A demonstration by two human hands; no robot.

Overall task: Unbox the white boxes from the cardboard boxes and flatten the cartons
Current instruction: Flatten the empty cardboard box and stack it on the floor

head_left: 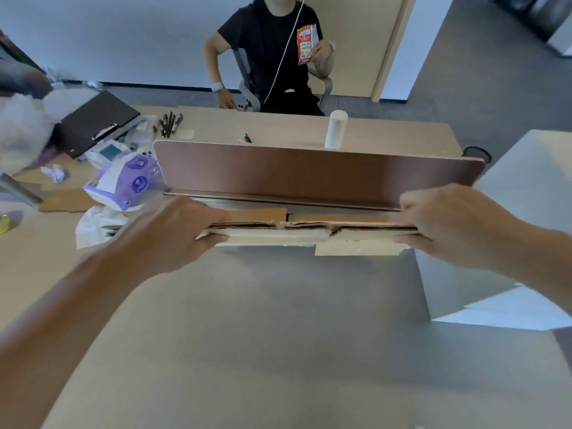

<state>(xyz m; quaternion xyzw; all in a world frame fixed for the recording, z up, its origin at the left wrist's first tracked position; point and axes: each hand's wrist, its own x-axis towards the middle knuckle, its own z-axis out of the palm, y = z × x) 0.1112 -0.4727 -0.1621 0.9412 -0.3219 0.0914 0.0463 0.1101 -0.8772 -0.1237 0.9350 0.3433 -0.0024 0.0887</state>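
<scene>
Holding a flattened carton (303, 233) level and edge-on above the pale desk (278, 351), just in front of the brown divider panel (309, 171). Gripped at one end by the left hand (185, 230) and at the other by the right hand (445, 224), fingers of both curled tight round the pressed-together cardboard layers, both arms stretched forward. Along the near edge, loose flaps hanging slightly out of line, one dipping lower on the right side. Just beside the right wrist, a tall white box (532, 181) standing on the desk at the right edge of view. To the left, well apart from the carton: a purple-printed tissue pack (123, 181), a crumpled white sheet (93, 226), a flat piece of cardboard (65, 201) and, farther back, a black folder (99, 119) and a row of pens (170, 122). Beyond the divider, a white cylinder (335, 128) upright on the far desk, and a seated person (266, 41) in a black T-shirt holding up a red-and-white packet (306, 44).
</scene>
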